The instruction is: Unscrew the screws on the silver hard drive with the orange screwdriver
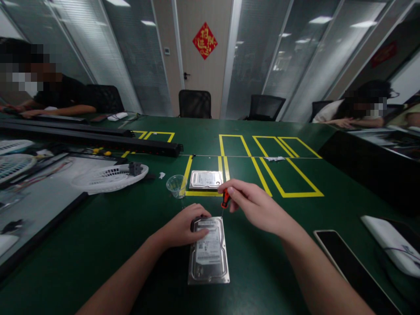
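Note:
A silver hard drive [210,258] with a white label lies flat on the green table in front of me. My left hand [188,225] is closed on its upper left edge, thumb over the label. In my right hand [251,201] is a small orange and black screwdriver [225,199], pinched by the handle and pointing down. Its tip is at the drive's upper right corner; a screw there is too small to make out. Just beyond lies a second hard drive [205,180], and left of that stands a clear plastic cup [177,187].
Yellow tape rectangles mark the green table [157,262]. A phone [351,267] and a white device [390,245] lie at the right. White oval frames [111,178], a grey panel [49,197] and long black bars [131,142] are at the left. Two people sit across.

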A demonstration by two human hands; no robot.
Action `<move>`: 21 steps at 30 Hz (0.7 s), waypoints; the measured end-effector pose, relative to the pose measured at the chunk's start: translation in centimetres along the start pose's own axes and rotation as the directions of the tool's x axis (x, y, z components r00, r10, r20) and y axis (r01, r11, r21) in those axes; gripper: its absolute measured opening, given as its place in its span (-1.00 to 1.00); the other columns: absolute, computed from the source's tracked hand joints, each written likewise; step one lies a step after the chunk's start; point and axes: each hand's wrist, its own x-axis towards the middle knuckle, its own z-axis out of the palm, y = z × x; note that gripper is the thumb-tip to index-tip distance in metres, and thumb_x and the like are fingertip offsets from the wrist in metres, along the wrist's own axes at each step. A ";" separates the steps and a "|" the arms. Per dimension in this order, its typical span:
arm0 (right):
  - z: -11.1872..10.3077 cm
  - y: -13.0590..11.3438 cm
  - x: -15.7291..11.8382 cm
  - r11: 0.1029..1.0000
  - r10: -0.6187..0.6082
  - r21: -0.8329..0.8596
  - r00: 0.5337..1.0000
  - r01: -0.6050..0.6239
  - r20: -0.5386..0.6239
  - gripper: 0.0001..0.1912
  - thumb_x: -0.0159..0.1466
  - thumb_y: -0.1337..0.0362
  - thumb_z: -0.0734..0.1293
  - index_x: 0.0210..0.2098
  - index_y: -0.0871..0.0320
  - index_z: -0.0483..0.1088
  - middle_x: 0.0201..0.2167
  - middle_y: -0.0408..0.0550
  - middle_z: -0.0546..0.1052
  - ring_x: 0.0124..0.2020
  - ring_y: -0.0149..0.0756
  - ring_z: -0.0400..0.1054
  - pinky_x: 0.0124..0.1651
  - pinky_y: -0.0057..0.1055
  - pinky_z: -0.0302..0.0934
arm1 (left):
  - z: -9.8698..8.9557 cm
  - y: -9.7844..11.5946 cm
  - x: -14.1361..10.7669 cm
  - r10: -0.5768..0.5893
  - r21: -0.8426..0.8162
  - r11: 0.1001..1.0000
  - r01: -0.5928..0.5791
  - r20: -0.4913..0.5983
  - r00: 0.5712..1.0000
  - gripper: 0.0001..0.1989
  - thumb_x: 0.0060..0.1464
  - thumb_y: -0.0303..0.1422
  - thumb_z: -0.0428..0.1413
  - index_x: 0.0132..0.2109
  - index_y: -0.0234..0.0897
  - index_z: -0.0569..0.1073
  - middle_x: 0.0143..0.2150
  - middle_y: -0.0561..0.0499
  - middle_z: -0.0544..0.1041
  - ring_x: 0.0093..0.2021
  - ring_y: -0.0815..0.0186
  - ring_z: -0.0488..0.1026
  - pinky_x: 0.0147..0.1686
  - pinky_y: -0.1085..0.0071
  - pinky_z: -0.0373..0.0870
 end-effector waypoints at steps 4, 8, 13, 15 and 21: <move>-0.1 0.0 -0.1 1.000 0.012 -0.009 1.000 -0.012 -0.006 -0.71 0.51 0.19 0.16 0.03 0.11 0.46 -0.33 -0.08 0.54 -0.35 -0.31 0.47 -0.24 -0.33 0.32 | -0.1 0.1 0.0 -0.007 0.003 1.000 0.007 0.003 1.000 -0.67 0.16 -0.32 0.24 0.08 -0.18 0.49 0.01 -0.07 0.49 0.01 0.15 0.44 0.02 0.23 0.42; 0.0 0.3 0.0 0.998 -0.015 -0.065 0.998 0.011 -0.068 -0.83 0.43 0.16 0.30 -0.15 0.12 0.45 -0.35 -0.08 0.55 -0.39 -0.31 0.42 -0.33 -0.37 0.25 | -0.1 0.1 -0.1 -0.012 0.002 1.000 0.012 -0.001 1.000 -0.67 0.16 -0.32 0.24 0.08 -0.17 0.49 0.03 -0.07 0.50 0.02 0.15 0.44 0.02 0.22 0.42; 0.3 0.5 0.2 0.997 -0.049 -0.056 0.992 0.043 -0.113 -0.86 0.37 0.21 0.36 -0.28 0.13 0.36 -0.23 -0.05 0.58 -0.40 -0.37 0.36 -0.38 -0.40 0.19 | 0.0 0.0 0.0 -0.007 0.000 1.000 0.007 -0.001 1.000 -0.66 0.15 -0.33 0.24 0.09 -0.17 0.49 0.02 -0.06 0.49 0.02 0.16 0.44 0.03 0.23 0.41; 0.4 0.5 0.2 0.997 -0.065 -0.054 0.991 0.059 -0.117 -0.91 0.38 0.24 0.34 -0.24 0.12 0.37 -0.24 -0.07 0.57 -0.40 -0.37 0.35 -0.37 -0.39 0.17 | 0.0 -0.1 0.0 -0.005 0.000 1.000 0.005 0.000 1.000 -0.66 0.15 -0.33 0.24 0.09 -0.17 0.49 0.02 -0.06 0.49 0.03 0.15 0.44 0.04 0.23 0.41; 0.2 0.2 0.0 1.000 -0.024 -0.006 0.999 0.024 -0.025 -0.81 0.46 0.16 0.25 -0.13 0.12 0.44 -0.35 -0.11 0.51 -0.39 -0.34 0.39 -0.32 -0.37 0.24 | 0.0 -0.1 0.0 0.007 -0.003 1.000 -0.007 -0.006 1.000 -0.66 0.16 -0.34 0.24 0.09 -0.18 0.48 0.02 -0.06 0.49 0.02 0.15 0.44 0.04 0.22 0.40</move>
